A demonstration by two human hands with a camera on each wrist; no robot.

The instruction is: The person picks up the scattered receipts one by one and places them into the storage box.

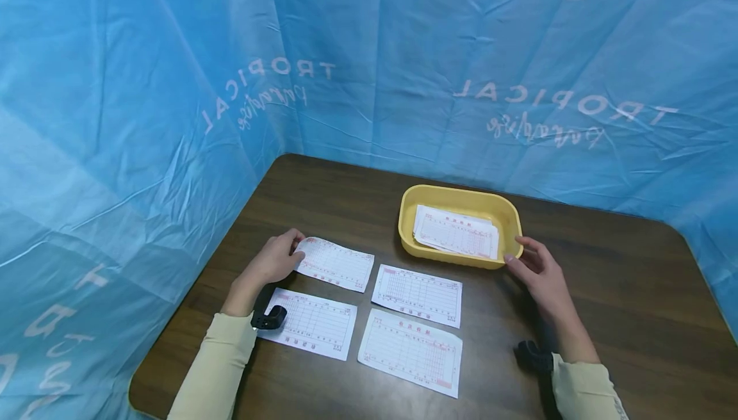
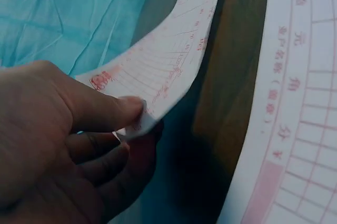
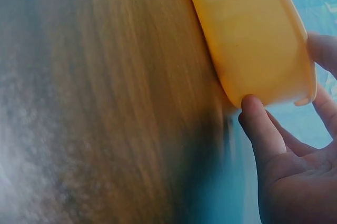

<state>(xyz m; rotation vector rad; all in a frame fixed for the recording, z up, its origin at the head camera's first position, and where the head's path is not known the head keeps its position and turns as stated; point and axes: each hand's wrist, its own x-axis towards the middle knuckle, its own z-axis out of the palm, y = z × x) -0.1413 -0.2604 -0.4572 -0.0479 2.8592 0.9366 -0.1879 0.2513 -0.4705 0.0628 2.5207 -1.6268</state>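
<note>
Pinching one corner of a thin white rectangular paper form (image 1: pixel 334 264), the person's left hand (image 1: pixel 273 260) has its grip clamped on the sheet between thumb and fingers. The form is printed with fine red lines, a grid and small characters; in the left wrist view a red emblem shows near the corner, and the paper bends close to the thumb. It is at the far left of a two-by-two layout with three similar white printed forms (image 1: pixel 410 353) lying on a dark brown wood-grain worktop (image 1: pixel 346 196). The right hand (image 1: pixel 542 274) grips the near right corner of a yellow oblong plastic tray (image 1: pixel 450 196), thumb against the outer wall and fingers at the rim. Inside the tray lies an overlapping pile of white printed forms (image 1: pixel 455 231), too closely stacked to count. The thumb hides the pinched corner, and the paper covers some fingertips. The black wrist device (image 1: pixel 270 317) covers part of the near left form. The left wrist view cuts off the held sheet's far end; the right wrist view shows only one end of the tray, slightly blurred. Most print is too small to read.
</note>
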